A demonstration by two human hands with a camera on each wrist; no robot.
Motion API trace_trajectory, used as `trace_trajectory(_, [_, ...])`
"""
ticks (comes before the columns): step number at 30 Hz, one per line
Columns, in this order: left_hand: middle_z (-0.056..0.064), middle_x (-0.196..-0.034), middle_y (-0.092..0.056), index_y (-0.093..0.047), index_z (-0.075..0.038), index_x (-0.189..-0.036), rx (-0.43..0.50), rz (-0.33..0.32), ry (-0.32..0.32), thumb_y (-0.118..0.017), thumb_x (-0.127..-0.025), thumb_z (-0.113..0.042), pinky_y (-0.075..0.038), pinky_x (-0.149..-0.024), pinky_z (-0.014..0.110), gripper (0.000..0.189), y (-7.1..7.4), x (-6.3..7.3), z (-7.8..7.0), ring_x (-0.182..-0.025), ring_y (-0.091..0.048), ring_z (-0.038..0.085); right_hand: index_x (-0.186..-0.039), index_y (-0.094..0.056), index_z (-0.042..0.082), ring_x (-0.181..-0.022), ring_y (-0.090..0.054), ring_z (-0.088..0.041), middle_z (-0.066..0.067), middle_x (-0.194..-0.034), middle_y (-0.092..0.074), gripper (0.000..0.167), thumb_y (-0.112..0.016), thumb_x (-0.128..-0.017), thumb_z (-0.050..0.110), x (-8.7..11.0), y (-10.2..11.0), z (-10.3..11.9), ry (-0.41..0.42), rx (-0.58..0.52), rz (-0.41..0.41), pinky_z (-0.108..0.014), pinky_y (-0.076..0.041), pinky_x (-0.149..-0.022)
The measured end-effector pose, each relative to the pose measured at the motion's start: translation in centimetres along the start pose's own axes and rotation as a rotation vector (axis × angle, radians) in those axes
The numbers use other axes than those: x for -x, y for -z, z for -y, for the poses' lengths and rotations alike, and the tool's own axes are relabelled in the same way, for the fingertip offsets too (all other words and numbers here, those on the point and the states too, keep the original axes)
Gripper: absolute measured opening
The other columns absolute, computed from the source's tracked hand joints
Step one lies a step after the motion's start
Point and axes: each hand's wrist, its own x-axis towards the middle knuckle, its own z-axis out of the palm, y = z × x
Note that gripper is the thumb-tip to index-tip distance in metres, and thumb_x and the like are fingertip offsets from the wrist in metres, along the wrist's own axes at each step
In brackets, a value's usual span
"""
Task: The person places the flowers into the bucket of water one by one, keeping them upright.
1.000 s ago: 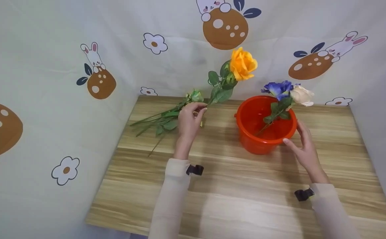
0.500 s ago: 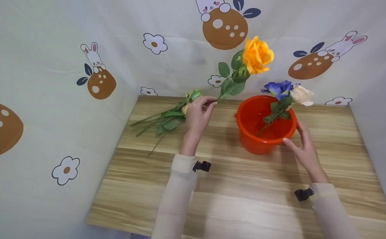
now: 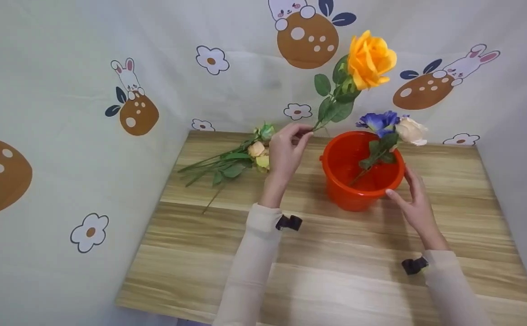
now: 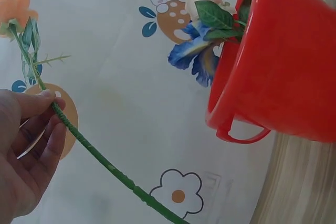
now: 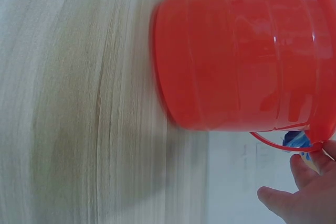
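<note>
My left hand (image 3: pixel 285 151) pinches the green stem (image 4: pixel 113 169) of an orange-yellow artificial rose (image 3: pixel 372 59) between thumb and fingers. The rose is raised, bloom upward and leaning right, left of the red bucket (image 3: pixel 352 197); its stem's lower end runs out of the left wrist view. My right hand (image 3: pixel 419 210) holds the bucket at the right side of its rim, thumb in front and fingers farther back. Inside the bucket, a blue flower (image 3: pixel 381 123) and a cream rose (image 3: pixel 411 131) lean against the back right rim.
More artificial flowers (image 3: pixel 256 149) lie at the table's back left, their green stems (image 3: pixel 209 162) pointing left. The wooden table (image 3: pixel 191 253) meets a patterned cloth backdrop (image 3: pixel 164 40) at the back and sides. The bucket's thin red handle (image 4: pixel 247 141) hangs below the rim.
My left hand has carried the orange-yellow rose up and to the right, toward the bucket, uncovering pale blooms of the lying flowers. The right hand and bucket have stayed in place.
</note>
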Motion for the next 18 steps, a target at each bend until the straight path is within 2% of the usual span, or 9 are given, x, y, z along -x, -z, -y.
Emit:
trace_trajectory(9, [0.006, -0.1, -0.076, -0.075, -0.006, -0.103, 0.064, 0.021, 0.011, -0.072, -0.092, -0.015, -0.056, -0.075, 0.011, 0.015, -1.1, -0.6, -1.3, -0.086, -0.07, 0.013, -0.156, -0.021, -0.003, -0.15, -0.02, -0.044, -0.026, -0.162, -0.021, 0.078, -0.067, -0.093, 0.005, 0.0, 0.0, 0.0, -0.005, 0.0, 0.002, -0.054, -0.014, -0.126])
trace_trajectory(12, [0.007, -0.1, -0.076, -0.075, -0.005, -0.104, 0.108, 0.025, 0.01, -0.072, -0.092, -0.014, -0.057, -0.073, 0.012, 0.015, -1.5, -0.8, -1.8, -0.087, -0.069, 0.013, -0.156, -0.021, -0.002, -0.15, -0.02, -0.044, -0.025, -0.162, -0.021, 0.079, -0.067, -0.093, 0.003, -0.3, 0.0, -1.0, 0.004, -0.002, -0.005, -0.053, -0.014, -0.126])
trace_trajectory(18, [0.009, -0.098, -0.075, -0.074, -0.003, -0.103, 0.15, 0.007, -0.059, -0.071, -0.091, -0.013, -0.057, -0.073, 0.013, 0.015, -2.3, -1.0, -2.6, -0.086, -0.07, 0.015, -0.159, -0.022, 0.011, -0.152, -0.02, -0.037, -0.017, -0.163, -0.023, 0.081, -0.069, -0.093, 0.009, -0.8, 0.1, -3.5, 0.007, -0.001, -0.005, -0.053, -0.014, -0.126])
